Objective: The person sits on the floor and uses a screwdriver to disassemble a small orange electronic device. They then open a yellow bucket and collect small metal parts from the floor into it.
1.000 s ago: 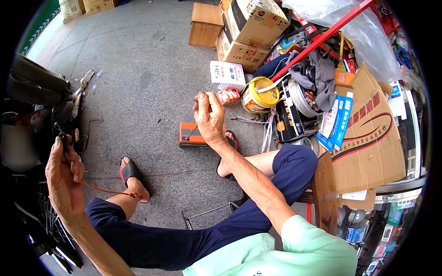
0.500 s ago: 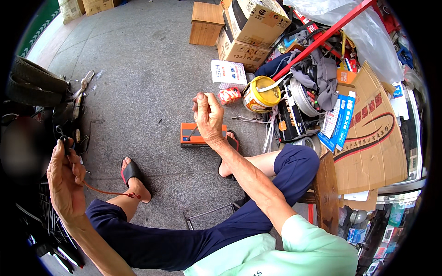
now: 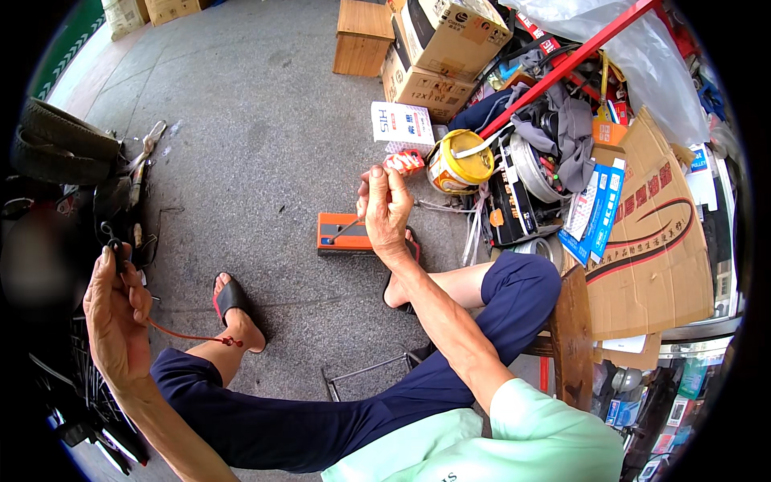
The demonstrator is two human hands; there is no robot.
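Observation:
My left hand (image 3: 120,317), at the left, is closed on a small dark piece (image 3: 119,255) with a wire loop on top. A red cord (image 3: 181,332) runs out below that hand to the right. My right hand (image 3: 385,213) is raised near the centre, fingers curled round a thin dark rod (image 3: 345,230) that slants down to the left over an orange-and-black box (image 3: 339,247) on the pavement. Whether the rod's tip touches the box I cannot tell. The box sits beside my right foot (image 3: 395,293); my left foot (image 3: 237,321) is in a black sandal.
Cartons (image 3: 434,88), a wooden box (image 3: 361,40), a yellow bucket (image 3: 470,169) and flattened cardboard (image 3: 658,273) crowd the right, under a red bar (image 3: 566,68). A wooden bench edge (image 3: 572,337) is beside my right knee. Tyres (image 3: 68,145) and dark tools line the left.
My right hand has moved a little to the right and slightly down, with the rod's upper part following. My left hand has shifted only slightly.

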